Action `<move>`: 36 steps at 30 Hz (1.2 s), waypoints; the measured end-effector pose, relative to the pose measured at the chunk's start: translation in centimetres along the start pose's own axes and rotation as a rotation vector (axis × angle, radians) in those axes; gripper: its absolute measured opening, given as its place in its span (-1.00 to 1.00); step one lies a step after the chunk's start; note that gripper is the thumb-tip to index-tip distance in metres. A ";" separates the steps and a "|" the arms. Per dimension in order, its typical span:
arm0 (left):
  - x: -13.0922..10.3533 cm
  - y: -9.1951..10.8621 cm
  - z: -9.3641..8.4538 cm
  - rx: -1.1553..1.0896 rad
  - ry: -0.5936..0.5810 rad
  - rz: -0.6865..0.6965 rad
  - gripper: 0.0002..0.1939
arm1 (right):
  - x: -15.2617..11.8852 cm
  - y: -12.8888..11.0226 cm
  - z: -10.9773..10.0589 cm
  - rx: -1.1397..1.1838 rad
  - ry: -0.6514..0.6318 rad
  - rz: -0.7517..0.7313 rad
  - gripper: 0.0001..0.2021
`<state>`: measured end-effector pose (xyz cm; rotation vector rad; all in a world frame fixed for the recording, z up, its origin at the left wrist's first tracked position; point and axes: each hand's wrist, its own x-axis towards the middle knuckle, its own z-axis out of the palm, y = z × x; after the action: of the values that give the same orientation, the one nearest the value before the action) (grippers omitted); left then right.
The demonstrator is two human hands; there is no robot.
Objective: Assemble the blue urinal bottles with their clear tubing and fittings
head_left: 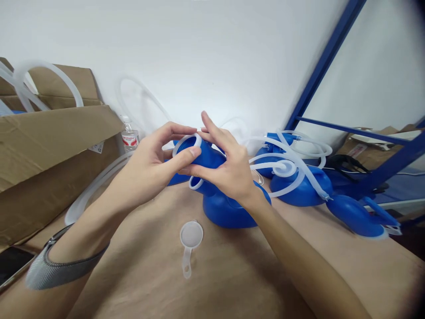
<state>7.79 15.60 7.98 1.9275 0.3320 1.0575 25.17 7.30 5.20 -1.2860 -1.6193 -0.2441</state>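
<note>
Both hands are closed around the mouth of a blue plastic urinal bottle (pixel 210 156), raised above the table and tilted towards me. A white ring (pixel 198 139) lines its rim. My left hand (pixel 154 157) pinches this ring, thumb in front and fingers behind. My right hand (pixel 232 166) grips the blue neck from the right, its thumb-side fingers partly hiding it. Just below stands another blue bottle (pixel 226 208), whose white-rimmed opening faces left. A translucent round cap with a strap (pixel 191 235) lies on the table in front of my hands.
More blue bottles (pixel 303 186) with coiled clear tubes (pixel 288 168) stand at the right, before a blue metal frame (pixel 327 66). At the left are a cardboard box (pixel 56 146) holding tubes, a clear water bottle (pixel 129 136) and a phone (pixel 13 265). Brown sheeting (pixel 159 283) covers the table.
</note>
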 end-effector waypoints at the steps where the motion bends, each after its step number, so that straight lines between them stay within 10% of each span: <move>1: 0.0 0.0 0.0 0.000 -0.009 0.002 -0.60 | -0.1 0.0 0.0 0.001 0.006 0.005 -0.01; 8: 0.1 -0.4 0.0 0.007 -0.039 0.023 -0.54 | 0.2 -0.3 -0.6 0.016 -0.027 -0.037 -0.12; 13: 0.7 -1.7 0.0 -0.066 0.059 -0.077 -0.55 | 1.0 0.1 -1.9 -0.051 -0.281 -0.185 0.12; 20: 1.9 -3.0 -0.3 -0.255 0.250 -0.123 -0.66 | 0.9 2.3 -1.9 -0.006 0.018 0.043 -0.11; 26: 1.6 -3.4 0.6 -0.272 0.238 -0.192 -0.61 | 0.7 2.9 -2.4 0.169 -0.033 0.173 -0.30; 36: 0.7 -2.6 0.7 0.266 0.105 -0.093 -0.57 | 0.1 3.4 -3.6 0.347 -0.169 0.240 -0.37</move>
<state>9.19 17.13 6.11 2.0708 0.6428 1.0990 29.97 6.31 5.58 -1.2379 -1.5456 0.2898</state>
